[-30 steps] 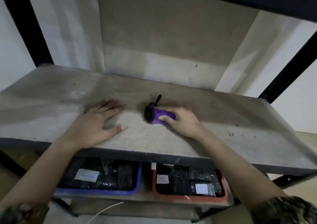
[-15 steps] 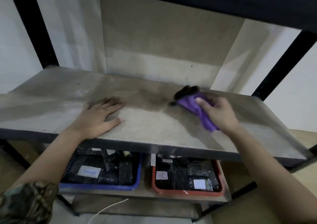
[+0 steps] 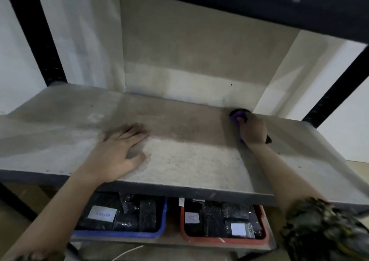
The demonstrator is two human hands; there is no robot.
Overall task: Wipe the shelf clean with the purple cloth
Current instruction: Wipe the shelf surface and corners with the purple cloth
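Since the earlier frames the right hand [image 3: 252, 130] has travelled with the purple cloth [image 3: 238, 115] from the middle of the shelf [image 3: 189, 161] to its far right, at about two o'clock from the centre of the board, and it now reaches the back edge, just beside the pale back wall [image 3: 179, 61]; the left hand [image 3: 119, 153] has stayed in its place. The right hand lies over the cloth and presses it to the board, with fingers bent around it; how tightly they close is hard to tell, because this part is blurred; only a small purple part with a dark edge shows in front of the fingers, and a dark bit sticks out near the wrist. The left hand rests flat on the shelf at about nine o'clock from the centre, palm down, fingers straight and a little spread, and it holds nothing. The board is grey and dusty, paler and speckled near the front edge; black posts stand at both sides. Below the shelf, at six o'clock, a blue tray [image 3: 127, 236] and a red tray [image 3: 223, 240] stand side by side; both hold dark wrapped packs with white labels.
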